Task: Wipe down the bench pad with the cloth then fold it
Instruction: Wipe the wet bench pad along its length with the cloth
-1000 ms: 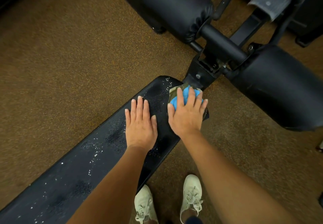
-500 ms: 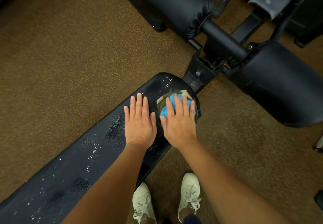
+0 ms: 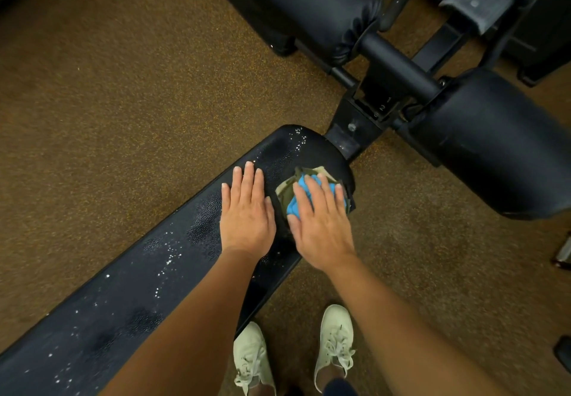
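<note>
Near the far end of the bench pad (image 3: 173, 259), on its right-hand side, sits the cloth (image 3: 298, 196), a bunched wad showing blue and olive folds. It looks soft, light and limp, so it should squash flat under a palm and slide easily over the smooth black vinyl, all the more where droplets bead the surface. For wiping, pressing down from above seems enough; for folding, I would judge the loose olive edge at the wad's far side the best place to pinch, with 2 corners drawn apart to spread it.

The right hand (image 3: 321, 225) lies palm-down on the cloth, fingers (image 3: 309, 201) stretched forward and slightly spread, pressing rather than gripping; nothing is curled around the fabric. The forearm runs back toward the lower right, wrist fairly straight.

The left hand (image 3: 247, 210) rests flat on the bare pad just beside the cloth, fingers straight and close together, holding nothing, apparently bracing. Its forearm crosses the pad's near edge.

Many droplets remain along the nearer length of the pad, so the wiping looks far from finished and folding is not yet due.
</note>
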Motion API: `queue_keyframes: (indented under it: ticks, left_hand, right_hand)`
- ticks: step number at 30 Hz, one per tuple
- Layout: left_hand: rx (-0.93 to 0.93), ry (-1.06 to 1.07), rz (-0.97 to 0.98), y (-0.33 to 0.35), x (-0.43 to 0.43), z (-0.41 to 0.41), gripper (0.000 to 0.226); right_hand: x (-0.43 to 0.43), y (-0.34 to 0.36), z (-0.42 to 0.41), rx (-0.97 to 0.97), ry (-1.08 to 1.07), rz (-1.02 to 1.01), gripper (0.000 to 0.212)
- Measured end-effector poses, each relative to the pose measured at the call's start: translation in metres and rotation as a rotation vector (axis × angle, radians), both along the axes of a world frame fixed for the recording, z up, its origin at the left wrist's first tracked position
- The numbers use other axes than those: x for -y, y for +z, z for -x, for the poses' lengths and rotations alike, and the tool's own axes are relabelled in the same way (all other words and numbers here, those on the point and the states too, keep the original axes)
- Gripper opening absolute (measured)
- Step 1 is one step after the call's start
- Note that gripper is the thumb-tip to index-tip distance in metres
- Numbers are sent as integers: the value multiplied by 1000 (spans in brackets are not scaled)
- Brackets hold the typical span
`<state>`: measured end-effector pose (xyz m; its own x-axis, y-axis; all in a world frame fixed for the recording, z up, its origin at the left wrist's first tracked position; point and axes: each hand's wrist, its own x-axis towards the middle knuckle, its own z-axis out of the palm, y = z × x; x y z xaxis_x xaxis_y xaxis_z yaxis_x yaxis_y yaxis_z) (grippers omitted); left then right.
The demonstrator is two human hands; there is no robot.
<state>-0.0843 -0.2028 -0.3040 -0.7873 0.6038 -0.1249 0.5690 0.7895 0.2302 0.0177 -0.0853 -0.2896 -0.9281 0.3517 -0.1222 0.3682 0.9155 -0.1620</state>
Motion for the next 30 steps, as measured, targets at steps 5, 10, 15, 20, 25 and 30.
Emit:
queue_keyframes:
  ticks: [5, 10, 15, 20, 25, 30]
  left_hand:
    - [-7, -14, 8, 0, 2, 0, 59]
    - [-7, -11, 21, -1, 1, -1, 59]
    - [-13, -21, 30, 0, 3, -1, 59]
    - [-8, -20, 12, 0, 2, -1, 60]
    - [-8, -14, 2, -1, 2, -1, 59]
    - [-12, -14, 6, 0, 1, -1, 60]
  right_hand:
    - [-19, -2, 35, 10, -320, -39, 62]
    - [19, -2, 16, 4, -128, 0, 57]
    - [3, -5, 17, -21, -274, -18, 60]
    - [7, -8, 41, -38, -384, -7, 58]
    - [4, -10, -1, -48, -153, 4, 55]
    - [-8, -9, 41, -51, -488, -5, 60]
